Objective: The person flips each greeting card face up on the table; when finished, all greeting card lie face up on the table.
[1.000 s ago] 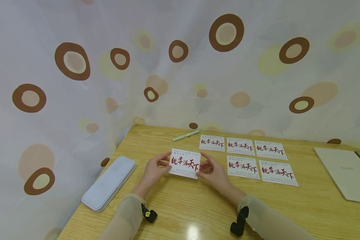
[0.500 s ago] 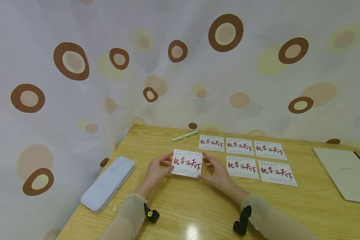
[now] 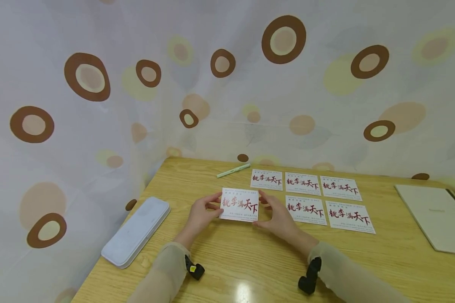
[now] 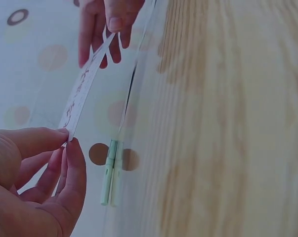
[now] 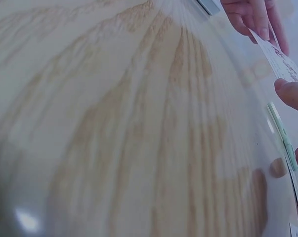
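Note:
A white card (image 3: 239, 204) with red Chinese characters is held up, tilted, over the table between both hands. My left hand (image 3: 202, 213) pinches its left edge, thumb in front and fingers behind, as the left wrist view shows at the card's near corner (image 4: 72, 129). On the opposite edge, my right hand (image 3: 280, 219) pinches with its thumb low at the corner and a finger near the top. To the right lie several matching cards, three in a back row, such as this one (image 3: 302, 184), and two in front, such as this one (image 3: 306, 210).
A light green pen (image 3: 233, 170) lies behind the held card. On the left rests a pale, long case (image 3: 136, 231); at the far right is a flat cream-coloured box or tablet (image 3: 434, 219). A patterned curtain (image 3: 265, 143) hangs along the wooden table's (image 3: 220, 261) back and left edges.
The held card and both hands have shifted slightly to the right, and the card has levelled a little. The cards on the table, pen and case keep their places.

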A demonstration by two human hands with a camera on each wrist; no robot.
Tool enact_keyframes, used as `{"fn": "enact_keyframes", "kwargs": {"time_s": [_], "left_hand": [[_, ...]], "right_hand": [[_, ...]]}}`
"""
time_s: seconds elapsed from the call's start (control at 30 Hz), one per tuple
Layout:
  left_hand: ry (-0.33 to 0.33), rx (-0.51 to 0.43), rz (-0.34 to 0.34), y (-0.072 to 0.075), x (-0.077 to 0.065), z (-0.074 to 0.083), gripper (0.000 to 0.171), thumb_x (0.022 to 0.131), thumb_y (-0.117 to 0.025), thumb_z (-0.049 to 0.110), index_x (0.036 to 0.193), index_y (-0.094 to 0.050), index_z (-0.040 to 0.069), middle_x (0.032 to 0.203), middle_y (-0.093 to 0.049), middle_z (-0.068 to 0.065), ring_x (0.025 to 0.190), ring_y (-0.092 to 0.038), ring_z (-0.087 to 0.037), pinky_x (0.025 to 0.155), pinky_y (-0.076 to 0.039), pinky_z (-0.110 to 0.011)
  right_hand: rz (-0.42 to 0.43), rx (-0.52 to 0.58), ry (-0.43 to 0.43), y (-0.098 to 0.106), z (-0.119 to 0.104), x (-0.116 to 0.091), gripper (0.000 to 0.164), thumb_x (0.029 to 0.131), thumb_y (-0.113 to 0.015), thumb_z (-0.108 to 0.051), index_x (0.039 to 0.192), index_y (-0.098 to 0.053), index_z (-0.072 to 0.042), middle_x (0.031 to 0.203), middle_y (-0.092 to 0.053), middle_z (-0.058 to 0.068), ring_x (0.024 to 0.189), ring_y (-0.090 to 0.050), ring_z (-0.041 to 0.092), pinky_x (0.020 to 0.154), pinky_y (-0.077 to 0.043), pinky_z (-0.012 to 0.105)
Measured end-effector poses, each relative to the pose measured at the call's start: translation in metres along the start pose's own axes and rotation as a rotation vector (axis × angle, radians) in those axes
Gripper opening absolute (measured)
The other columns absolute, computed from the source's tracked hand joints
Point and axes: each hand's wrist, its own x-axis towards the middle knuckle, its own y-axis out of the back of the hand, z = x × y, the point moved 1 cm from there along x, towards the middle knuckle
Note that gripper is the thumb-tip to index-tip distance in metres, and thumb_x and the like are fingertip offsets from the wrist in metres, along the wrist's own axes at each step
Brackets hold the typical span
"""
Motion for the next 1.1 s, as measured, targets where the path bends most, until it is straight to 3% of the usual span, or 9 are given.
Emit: {"fn": "enact_keyframes", "kwargs": {"time_s": [0.6,1.1], "left_hand": [[0.003,0.012,-0.022,-0.011,0.002,0.005,0.053,0.084,-0.075,0.000,0.134,-0.063,0.011,0.120,-0.066,-0.011,0.093,-0.066,-0.020,0.070,-0.053,-0.023],[-0.017,0.017,-0.050,-0.024,0.008,0.010,0.053,0.084,-0.073,-0.002,0.135,-0.062,0.010,0.120,-0.065,-0.013,0.095,-0.066,-0.022,0.073,-0.055,-0.025]], "right_hand": [[0.029,-0.082,0.021,0.011,0.007,-0.008,0.097,0.068,-0.091,-0.012,0.150,-0.039,-0.001,0.121,-0.063,0.018,0.112,-0.060,0.035,0.096,-0.051,0.050],[0.053,-0.127,-0.042,0.023,0.013,-0.011,0.095,0.067,-0.092,-0.017,0.147,-0.044,-0.003,0.112,-0.069,0.012,0.114,-0.051,0.038,0.098,-0.043,0.056]]}}
